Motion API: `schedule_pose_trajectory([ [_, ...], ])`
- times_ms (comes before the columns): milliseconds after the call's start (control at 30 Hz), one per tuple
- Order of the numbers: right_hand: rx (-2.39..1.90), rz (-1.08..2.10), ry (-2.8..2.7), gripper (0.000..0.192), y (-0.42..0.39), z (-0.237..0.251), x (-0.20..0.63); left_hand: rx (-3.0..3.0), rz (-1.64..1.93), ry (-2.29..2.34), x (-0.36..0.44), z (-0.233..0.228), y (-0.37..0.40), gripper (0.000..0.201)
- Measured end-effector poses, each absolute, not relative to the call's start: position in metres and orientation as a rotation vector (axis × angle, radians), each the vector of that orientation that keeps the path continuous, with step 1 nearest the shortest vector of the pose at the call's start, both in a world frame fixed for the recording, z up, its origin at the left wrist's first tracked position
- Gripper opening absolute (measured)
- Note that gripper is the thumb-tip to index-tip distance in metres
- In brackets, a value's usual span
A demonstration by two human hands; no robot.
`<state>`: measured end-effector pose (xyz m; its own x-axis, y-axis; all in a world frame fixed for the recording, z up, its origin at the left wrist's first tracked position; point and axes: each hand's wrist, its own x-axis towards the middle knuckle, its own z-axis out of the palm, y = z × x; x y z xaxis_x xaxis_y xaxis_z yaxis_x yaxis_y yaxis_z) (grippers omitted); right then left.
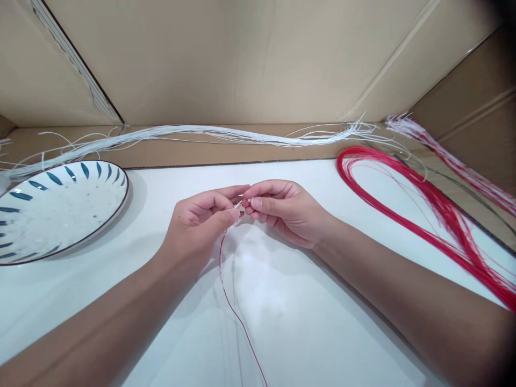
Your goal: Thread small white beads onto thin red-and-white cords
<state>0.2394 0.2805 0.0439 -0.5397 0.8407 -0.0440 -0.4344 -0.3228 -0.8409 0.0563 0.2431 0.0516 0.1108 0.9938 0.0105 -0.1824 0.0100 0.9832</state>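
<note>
The thin red wire [236, 312] could slip out of the pinch, because it is very thin and only the fingertips hold it. The small white end piece [238, 204] at its tip is tiny, so it could drop onto the white tabletop [306, 322] and be hard to find there, white on white. If the hands pull apart too hard, the wire could bend or the end piece could come off.

The left hand [201, 220] is curled, with thumb and first finger pressed together on the red wire just below its tip. The right hand [282, 207] is curled too, and its thumb and finger pinch the white end piece from the other side. The two hands touch at the fingertips, near the middle of the tabletop. From the left hand the red wire hangs down and runs toward the near edge.

A white round plate with blue leaf marks [60, 209] sits by the left edge, well apart from the hands. A big loop of red wires [435, 209] lies by the right edge. A long bunch of white wires [209, 133] lies along the far edge, against the brown cardboard wall [242, 59].
</note>
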Motion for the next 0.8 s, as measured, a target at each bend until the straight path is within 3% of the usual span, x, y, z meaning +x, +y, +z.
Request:
schedule_pose_trajectory([
  [800, -0.591, 1.929, -1.053, 0.009, 0.2783, 0.0457, 0.2377, 1.204, 1.227, 0.986, 0.0566, 0.0515, 0.2427, 0.016],
])
